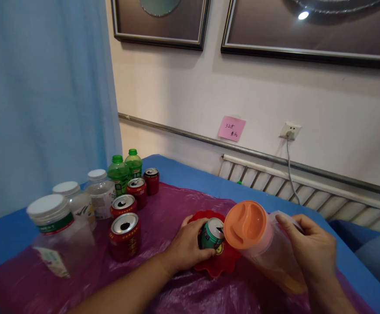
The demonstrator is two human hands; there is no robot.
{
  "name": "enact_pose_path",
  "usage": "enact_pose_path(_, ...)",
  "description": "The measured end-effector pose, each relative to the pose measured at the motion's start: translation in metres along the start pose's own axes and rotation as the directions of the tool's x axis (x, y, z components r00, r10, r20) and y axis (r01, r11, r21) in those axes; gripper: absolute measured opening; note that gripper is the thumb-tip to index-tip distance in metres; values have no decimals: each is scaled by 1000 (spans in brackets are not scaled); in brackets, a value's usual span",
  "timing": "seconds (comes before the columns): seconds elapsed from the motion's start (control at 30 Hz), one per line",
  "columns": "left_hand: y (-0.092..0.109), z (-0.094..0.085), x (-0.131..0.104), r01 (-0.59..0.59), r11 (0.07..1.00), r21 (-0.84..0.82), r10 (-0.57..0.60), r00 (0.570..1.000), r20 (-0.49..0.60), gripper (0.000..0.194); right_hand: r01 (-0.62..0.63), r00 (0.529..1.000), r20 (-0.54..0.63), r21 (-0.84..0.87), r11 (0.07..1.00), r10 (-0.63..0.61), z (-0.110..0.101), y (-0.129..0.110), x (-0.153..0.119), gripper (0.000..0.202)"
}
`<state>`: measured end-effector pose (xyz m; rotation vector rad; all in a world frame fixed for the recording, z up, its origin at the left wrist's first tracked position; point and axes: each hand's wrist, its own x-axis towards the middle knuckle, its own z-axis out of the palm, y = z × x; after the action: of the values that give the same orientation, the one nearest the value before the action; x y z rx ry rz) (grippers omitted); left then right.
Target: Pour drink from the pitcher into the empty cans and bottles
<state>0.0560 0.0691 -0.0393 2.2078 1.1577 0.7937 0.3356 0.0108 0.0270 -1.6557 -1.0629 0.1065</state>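
Note:
My left hand [190, 244] is wrapped round a green drink can [213, 233], its opened silver top tilted toward the right. Beneath the can lies a red scalloped dish [214, 266] with a yellow mark in it. In my right hand [307, 244] is the handle of a translucent pitcher [278, 261] with an orange lid [245, 224]. The pitcher leans left, its lid right beside the can's opening, and some yellowish liquid shows low in its body. Whether lid and can touch, I cannot tell.
Left stand several opened red cans [124, 237], two green bottles [118, 174] and three clear jars with white lids [64, 235]. Purple plastic sheeting [170, 213] covers part of the blue surface [183, 172]. Behind are a radiator [307, 183] and a plugged-in cord [290, 170].

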Motion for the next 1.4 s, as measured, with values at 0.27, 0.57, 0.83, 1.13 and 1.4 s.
enact_pose_path(0.27, -4, 4, 0, -9, 1000, -9, 9, 1000, -7, 66, 14, 1000, -10, 9, 1000, -14, -1, 4, 0, 47)
enact_pose_path(0.57, -2, 4, -1, -18, 1000, -14, 18, 1000, 15, 62, -26, 1000, -1, -16, 1000, 26, -1, 6, 0, 45)
enact_pose_path(0.83, -4, 6, -1, -12, 1000, 6, 12, 1000, 4, 65, -1, 1000, -11, -52, 999, 0, -1, 3, 1, 45)
enact_pose_path(1.13, -2, 4, -1, -5, 1000, -8, 5, 1000, 16, 66, -25, 1000, 3, -3, 1000, 25, 0, 7, 1, 46)
enact_pose_path(1.4, 0, 3, -2, -9, 1000, -11, 9, 1000, 18, 62, -28, 1000, -9, -9, 1000, 28, -1, 4, -1, 47)
